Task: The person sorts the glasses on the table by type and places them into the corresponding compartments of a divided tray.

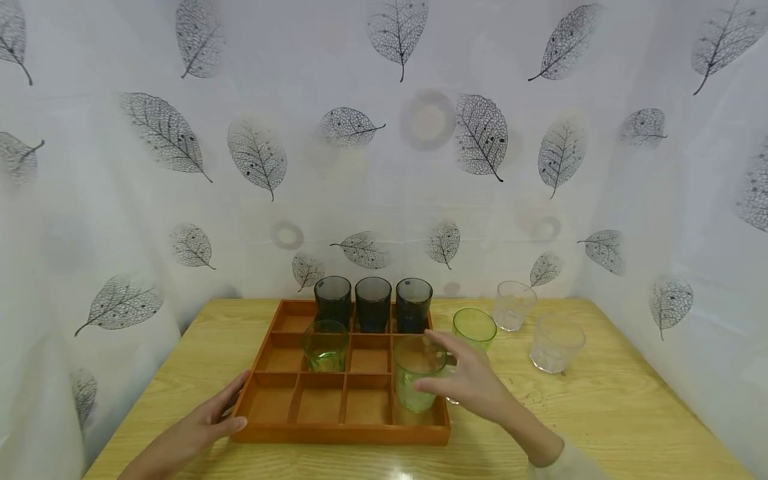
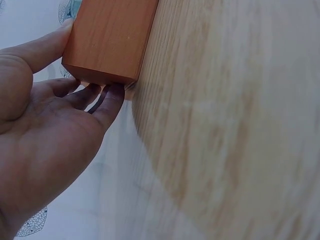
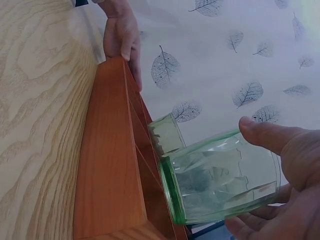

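My right hand point(image 1: 474, 383) holds a pale green glass point(image 1: 414, 395), its thumb on one side and its fingers on the other. In the head view the glass's base overlaps the front right compartment of an orange-brown wooden tray point(image 1: 342, 433). Seen from the right wrist, the thumb sits at the rim of the upright-held green glass point(image 3: 225, 175). At the tray's front left corner, my left hand point(image 1: 204, 427) grips the wood, thumb at the front and fingers along the left side. The left wrist view has the fingertips point(image 2: 116, 95) pressed to that corner.
Three dark glasses point(image 1: 373, 305) stand in the back row. Another green glass point(image 1: 325, 350) occupies a middle-row compartment. Right of the tray are a yellow-green glass point(image 1: 474, 325) and two clear glasses point(image 1: 555, 343) on the wooden table point(image 1: 624, 413). A leaf-patterned curtain point(image 1: 372, 187) rises behind.
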The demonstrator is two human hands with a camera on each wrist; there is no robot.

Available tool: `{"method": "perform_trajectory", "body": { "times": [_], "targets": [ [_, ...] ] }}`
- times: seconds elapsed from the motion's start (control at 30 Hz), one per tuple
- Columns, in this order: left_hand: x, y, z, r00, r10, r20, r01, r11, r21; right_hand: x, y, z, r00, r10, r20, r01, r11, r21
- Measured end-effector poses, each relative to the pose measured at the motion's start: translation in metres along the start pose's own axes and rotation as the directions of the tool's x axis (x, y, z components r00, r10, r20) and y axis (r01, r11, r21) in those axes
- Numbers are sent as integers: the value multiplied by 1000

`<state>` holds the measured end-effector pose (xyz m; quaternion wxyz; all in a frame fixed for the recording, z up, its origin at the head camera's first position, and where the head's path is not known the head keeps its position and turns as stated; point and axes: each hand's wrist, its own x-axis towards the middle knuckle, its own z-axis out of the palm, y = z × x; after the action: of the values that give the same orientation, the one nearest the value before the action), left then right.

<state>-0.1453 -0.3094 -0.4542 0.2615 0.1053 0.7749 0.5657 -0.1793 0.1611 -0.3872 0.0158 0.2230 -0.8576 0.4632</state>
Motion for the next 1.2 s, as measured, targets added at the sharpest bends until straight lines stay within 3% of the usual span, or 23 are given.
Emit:
{"method": "perform_trajectory", "body": {
  "times": [0.1, 0.4, 0.7, 1.2],
  "targets": [
    [0, 0, 0, 1000, 1, 2, -1, 1000, -1, 10, -3, 8, 999, 45, -19, -44, 999, 11],
    [0, 1, 0, 1000, 10, 2, -10, 1000, -8, 39, -9, 31, 993, 85, -86, -86, 996, -15],
    [0, 2, 1, 1000, 5, 3, -5, 1000, -9, 61, -7, 46, 988, 117, -101, -116, 993, 23],
    [0, 1, 0, 1000, 11, 9, -11, 1000, -11, 81, -7, 65, 994, 75, -75, -72, 996, 43]
  ]
}}
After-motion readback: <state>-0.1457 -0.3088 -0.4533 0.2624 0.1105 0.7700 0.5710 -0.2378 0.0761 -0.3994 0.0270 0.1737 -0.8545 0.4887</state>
